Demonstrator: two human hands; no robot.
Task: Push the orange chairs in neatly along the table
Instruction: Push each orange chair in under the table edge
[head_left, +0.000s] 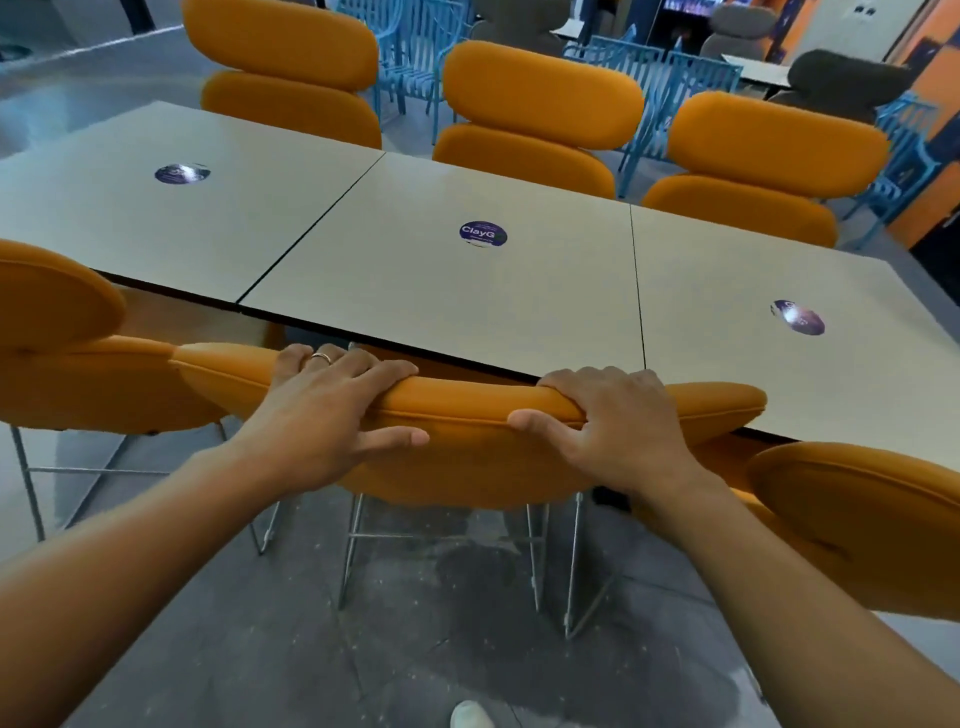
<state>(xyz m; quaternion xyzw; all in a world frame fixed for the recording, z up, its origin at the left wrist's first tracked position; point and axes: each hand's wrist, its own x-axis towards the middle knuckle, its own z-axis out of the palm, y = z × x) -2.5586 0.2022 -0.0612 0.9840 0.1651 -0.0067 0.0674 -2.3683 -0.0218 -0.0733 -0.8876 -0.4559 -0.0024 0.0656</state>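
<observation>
**A:** Your left hand (332, 410) and right hand (613, 431) are nearest. What are they on?

**B:** Both grip the top cushion of the middle orange chair (467, 415). Your fingers (363, 364) curl over its upper edge and your thumbs press its near face. A ring (321, 357) sits on your left hand.

**A:** Where does that chair stand?

**B:** At the near edge of the tabletop (441, 301). Whether its back touches the edge, I cannot tell. Its seat is hidden, and only its wire legs (353, 545) show below.

**A:** Any writing?

**B:** The middle sticker (483, 234) reads "ClayG", with smaller print too blurred to read. Glare washes out the left sticker (182, 173) and the right sticker (797, 317).

**A:** What is cut off?

**B:** The left orange chair (57, 332) and right orange chair (857, 509) flank yours, and both run out of frame. Three far orange chairs (540, 104) line the opposite side, their seats hidden behind the tabletop.
</observation>
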